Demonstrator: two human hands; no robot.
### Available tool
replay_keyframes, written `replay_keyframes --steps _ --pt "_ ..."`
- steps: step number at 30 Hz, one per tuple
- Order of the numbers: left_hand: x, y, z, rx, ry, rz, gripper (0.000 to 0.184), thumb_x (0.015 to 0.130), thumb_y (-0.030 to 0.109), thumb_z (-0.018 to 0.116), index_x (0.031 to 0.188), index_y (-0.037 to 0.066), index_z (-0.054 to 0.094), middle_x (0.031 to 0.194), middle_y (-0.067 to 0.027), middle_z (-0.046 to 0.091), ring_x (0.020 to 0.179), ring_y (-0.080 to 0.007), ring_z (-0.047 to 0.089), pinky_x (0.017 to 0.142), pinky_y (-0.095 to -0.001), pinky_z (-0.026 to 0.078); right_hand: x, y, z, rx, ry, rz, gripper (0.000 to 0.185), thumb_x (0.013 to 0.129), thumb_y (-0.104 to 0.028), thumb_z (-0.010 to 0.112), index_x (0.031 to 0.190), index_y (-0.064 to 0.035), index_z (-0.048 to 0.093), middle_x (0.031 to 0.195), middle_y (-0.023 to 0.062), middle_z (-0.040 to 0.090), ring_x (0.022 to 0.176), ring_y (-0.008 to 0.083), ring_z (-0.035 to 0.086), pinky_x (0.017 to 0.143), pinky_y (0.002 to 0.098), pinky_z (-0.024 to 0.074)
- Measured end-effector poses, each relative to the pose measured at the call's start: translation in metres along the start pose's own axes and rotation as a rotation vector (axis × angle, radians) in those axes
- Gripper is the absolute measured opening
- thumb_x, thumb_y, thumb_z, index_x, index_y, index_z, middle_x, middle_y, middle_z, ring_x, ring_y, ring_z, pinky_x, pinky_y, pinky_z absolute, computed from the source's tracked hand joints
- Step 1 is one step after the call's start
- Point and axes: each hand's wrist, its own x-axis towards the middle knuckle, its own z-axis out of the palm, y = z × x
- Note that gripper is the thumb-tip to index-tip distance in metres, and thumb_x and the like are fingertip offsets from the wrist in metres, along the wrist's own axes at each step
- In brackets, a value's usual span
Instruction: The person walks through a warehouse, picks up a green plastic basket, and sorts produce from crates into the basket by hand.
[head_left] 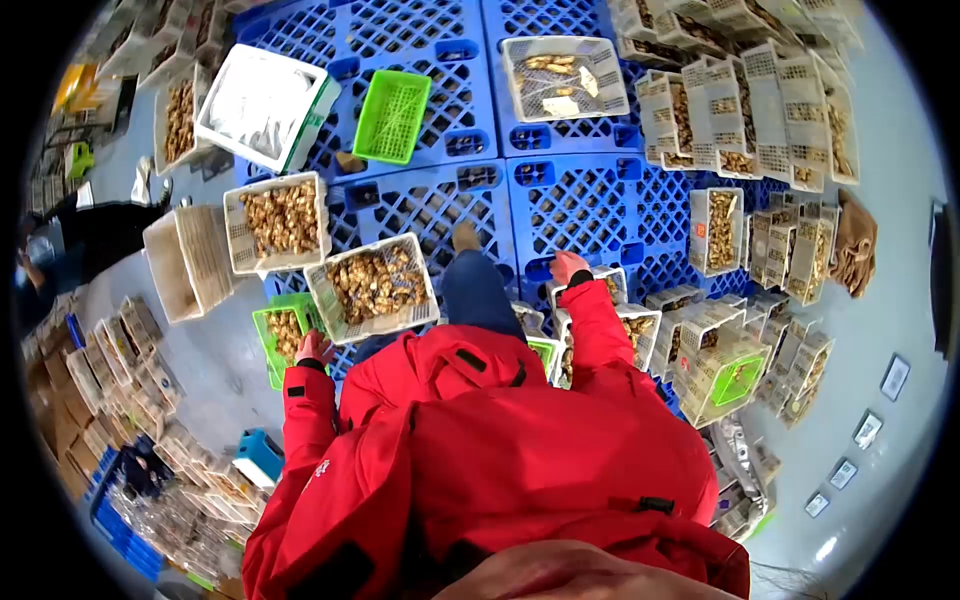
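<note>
My left hand (316, 347) is low on the left, its fingers apart, beside a green basket (275, 348) and the near corner of a white basket (385, 324). Whether it touches either rim is hard to tell. Golden-brown knobbly pieces (372, 284) fill much of that white basket, which sits tilted before my left leg. My right hand (569, 266) reaches forward on the right with curled fingers, just above a white crate (645, 328) holding similar pieces. What it grips, if anything, cannot be made out.
Blue plastic pallets (425, 205) lie ahead under a white foam box (262, 108), an empty green basket (393, 117) and a white crate (565, 78). Stacked crates (715, 115) line the right. Another person (95, 235) is at the far left.
</note>
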Motion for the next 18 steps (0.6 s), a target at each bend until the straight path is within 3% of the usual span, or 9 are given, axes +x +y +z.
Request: replay_keyframes --steps 2,3,8,11,12,14,15,16,18 --pt "-0.027 0.026 0.087 0.125 -0.118 -0.079 0.029 0.076 0.03 0.055 0.1 0.014 0.051 0.091 -0.0023 0.056 0.077 -0.0197 0.055 0.063 -0.0408 0.046 -0.029 -0.048 0.012 0.201 -0.126 -0.008 0.018 0.082 -0.021 0.041 0.091 -0.0065 0.047 0.07 0.0093 0.047 0.055 0.0218 0.045 0.043 0.0318 0.0306" --pt "-0.031 0.036 0.12 0.241 -0.192 -0.058 0.031 0.077 0.034 0.053 0.101 0.015 0.05 0.096 -0.0024 0.054 0.084 -0.0219 0.053 0.068 -0.0412 0.044 -0.043 -0.064 0.024 0.539 -0.531 0.076 0.018 0.082 -0.021 0.042 0.092 -0.0064 0.047 0.072 0.0079 0.047 0.057 0.0214 0.046 0.044 0.0312 0.031" --pt "-0.083 0.091 0.298 0.338 -0.345 0.105 0.028 0.078 0.03 0.056 0.098 0.01 0.052 0.083 -0.0012 0.054 0.067 -0.0167 0.053 0.052 -0.0311 0.042 -0.143 -0.133 0.079 -0.26 0.672 -0.437 0.02 0.076 -0.018 0.054 0.095 -0.0111 0.056 0.067 0.0029 0.056 0.053 0.0121 0.052 0.043 0.0239 0.0381" --pt "-0.056 0.104 0.347 0.227 -0.612 -0.002 0.022 0.08 0.034 0.051 0.086 0.013 0.051 0.072 -0.0001 0.05 0.06 -0.0163 0.047 0.047 -0.0303 0.038 -0.178 -0.146 0.07 -0.091 0.529 -0.498 0.01 0.078 -0.016 0.052 0.086 -0.0095 0.052 0.062 -0.0002 0.049 0.047 0.011 0.044 0.04 0.0246 0.0337" --pt "-0.062 0.104 0.369 0.32 -0.547 0.071 0.021 0.08 0.035 0.05 0.083 0.014 0.05 0.068 0.0004 0.048 0.058 -0.0161 0.047 0.046 -0.0304 0.037 -0.174 -0.152 0.03 0.261 -0.106 -0.4 0.008 0.078 -0.016 0.052 0.081 -0.0091 0.05 0.062 -0.0016 0.046 0.047 0.011 0.04 0.04 0.0259 0.0326" --pt "-0.021 0.095 0.379 0.325 -0.697 -0.046 0.018 0.08 0.034 0.05 0.078 0.016 0.049 0.062 0.0009 0.048 0.049 -0.0173 0.044 0.041 -0.0314 0.035 -0.213 -0.167 0.072 0.17 0.473 -0.491 0.01 0.079 -0.018 0.052 0.085 -0.0092 0.05 0.066 0.0 0.048 0.048 0.0113 0.041 0.041 0.0265 0.0333" --pt "-0.021 0.088 0.393 0.396 -0.564 -0.013 0.014 0.079 0.029 0.049 0.077 0.015 0.051 0.064 -0.0017 0.051 0.054 -0.0193 0.048 0.045 -0.0331 0.038 -0.183 -0.179 -0.025 0.182 -0.305 -0.464 0.025 0.085 -0.026 0.042 0.102 -0.0076 0.049 0.085 0.0078 0.056 0.071 0.021 0.055 0.059 0.0276 0.0442" --pt "-0.017 0.081 0.404 0.465 -0.473 0.007 0.014 0.078 0.029 0.049 0.077 0.015 0.051 0.064 -0.002 0.051 0.055 -0.0195 0.048 0.046 -0.0331 0.038 -0.23 -0.198 0.045 -0.172 0.515 -0.593 0.026 0.081 -0.024 0.05 0.101 -0.0077 0.051 0.086 0.0089 0.057 0.074 0.022 0.056 0.061 0.0278 0.0451" --pt "-0.014 0.07 0.428 0.569 -0.42 0.003 0.015 0.078 0.029 0.049 0.078 0.015 0.051 0.065 -0.0025 0.051 0.057 -0.02 0.049 0.049 -0.0332 0.039 -0.275 -0.247 0.072 -0.124 0.447 -0.712 0.026 0.078 -0.022 0.055 0.1 -0.0074 0.053 0.086 0.0095 0.058 0.079 0.0226 0.057 0.061 0.0276 0.0457"
